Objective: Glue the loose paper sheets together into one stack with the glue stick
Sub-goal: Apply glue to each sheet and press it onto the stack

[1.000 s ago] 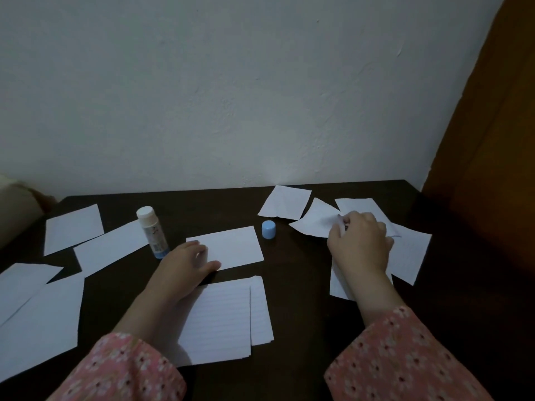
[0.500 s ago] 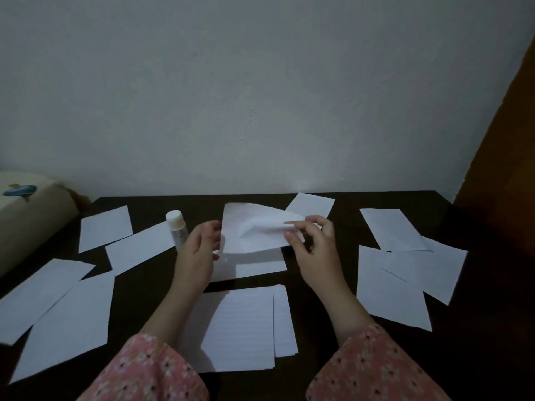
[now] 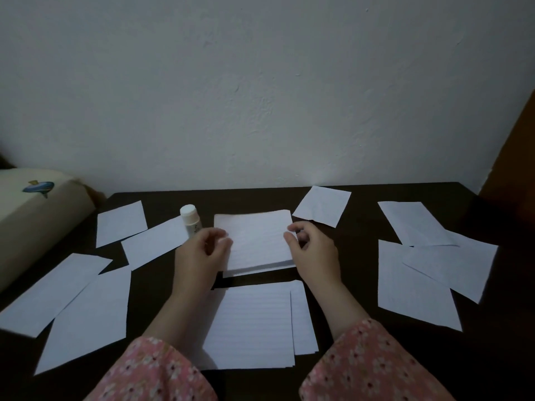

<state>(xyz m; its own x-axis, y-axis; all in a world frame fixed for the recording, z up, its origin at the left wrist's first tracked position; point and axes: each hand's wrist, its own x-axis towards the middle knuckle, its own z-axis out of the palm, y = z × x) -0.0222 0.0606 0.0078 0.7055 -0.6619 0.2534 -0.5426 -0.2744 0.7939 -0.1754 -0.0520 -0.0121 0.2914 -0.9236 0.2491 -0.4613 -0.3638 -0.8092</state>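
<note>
Between my hands, a white lined paper sheet (image 3: pixel 257 241) lies over another sheet at the middle of the dark table (image 3: pixel 347 285). My left hand (image 3: pixel 199 256) pinches its left edge with the thumb on top. My right hand (image 3: pixel 314 251) pinches its right edge the same way. The glue stick (image 3: pixel 191 221) stands upright just behind my left hand, apart from it. Its blue cap is hidden. A lined stack (image 3: pixel 254 325) of sheets lies in front, between my forearms.
Several loose sheets lie on the left (image 3: pixel 84 314) and on the right (image 3: pixel 417 287), and one lies at the back (image 3: pixel 321 205). A cream object (image 3: pixel 31 215) with a blue sticker sits off the table's left edge. A wall stands close behind, with brown wood at the far right.
My right hand brought a sheet over from the right pile, both hands held it in the air, and now it lies flat over the middle sheet. The blue cap has gone out of sight.
</note>
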